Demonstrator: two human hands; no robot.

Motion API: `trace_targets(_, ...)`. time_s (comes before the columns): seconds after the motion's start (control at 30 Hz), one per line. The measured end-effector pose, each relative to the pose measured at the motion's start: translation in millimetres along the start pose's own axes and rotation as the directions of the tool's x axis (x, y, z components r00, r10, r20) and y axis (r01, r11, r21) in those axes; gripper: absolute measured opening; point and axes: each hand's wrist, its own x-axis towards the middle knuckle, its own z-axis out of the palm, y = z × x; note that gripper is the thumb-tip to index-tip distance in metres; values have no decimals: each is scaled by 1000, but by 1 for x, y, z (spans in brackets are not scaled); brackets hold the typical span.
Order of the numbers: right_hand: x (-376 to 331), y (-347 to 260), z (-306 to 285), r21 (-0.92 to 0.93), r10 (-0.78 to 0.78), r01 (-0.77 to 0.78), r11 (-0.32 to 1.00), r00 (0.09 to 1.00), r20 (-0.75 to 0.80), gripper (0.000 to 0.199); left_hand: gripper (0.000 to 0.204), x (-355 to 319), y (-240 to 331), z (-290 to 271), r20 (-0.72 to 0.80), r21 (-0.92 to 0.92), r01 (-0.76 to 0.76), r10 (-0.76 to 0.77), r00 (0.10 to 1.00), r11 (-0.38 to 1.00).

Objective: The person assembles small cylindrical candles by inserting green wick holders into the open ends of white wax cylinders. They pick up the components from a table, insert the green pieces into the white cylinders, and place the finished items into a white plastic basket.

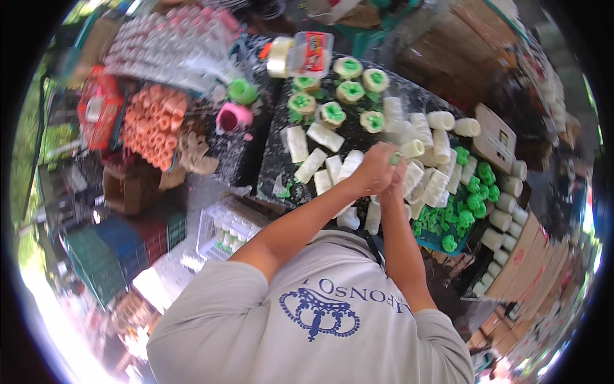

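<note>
My hands are together over the middle of the table, both closed. My left hand (376, 169) is curled, and a small green piece (395, 158) shows at its fingers. Pressed close beside it is my right hand (396, 176); its fingers are partly hidden and blurred, and I cannot make out what they hold. White, rough-sided cylinders (325, 137) lie around and beneath the hands. One pale hollow cylinder (411, 149) lies just right of my fingers. Farther off stand several round cream pieces with green centres (350, 91).
Green flower-shaped pieces (476, 203) and scraps lie on a blue tray (435, 240) to the right. A clear tub (313, 54), a tape roll (279, 57) and a pink cup (233, 118) stand at far left. A white crate (220, 221) sits below the table's left edge.
</note>
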Motion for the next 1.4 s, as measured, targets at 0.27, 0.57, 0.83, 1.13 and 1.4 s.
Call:
trace_targets(0.27,-20,-37,71,509,191,-112,853,976,-106,25,49,4,2,-3,-141,-799,31,-238,961,600)
trace_targets(0.57,-71,-86,57,547,151,-104,830,988,-41,23,49,-4,57,35,-165,-598,28,-157,974,801)
trace_targets(0.83,-202,-161,-45,589,-179,265,764,963,-200,17,55,-66,138,186,284,-683,297,-132,950,667)
trace_targets(1.13,-408,-166,-231,567,-347,736,371,676,-650,16,48,-255,203,368,761,-439,403,93,642,803)
trace_targets(1.4,-542,-33,-337,448,-254,892,55,446,-858,24,40,-396,197,421,986,24,450,52,-157,893)
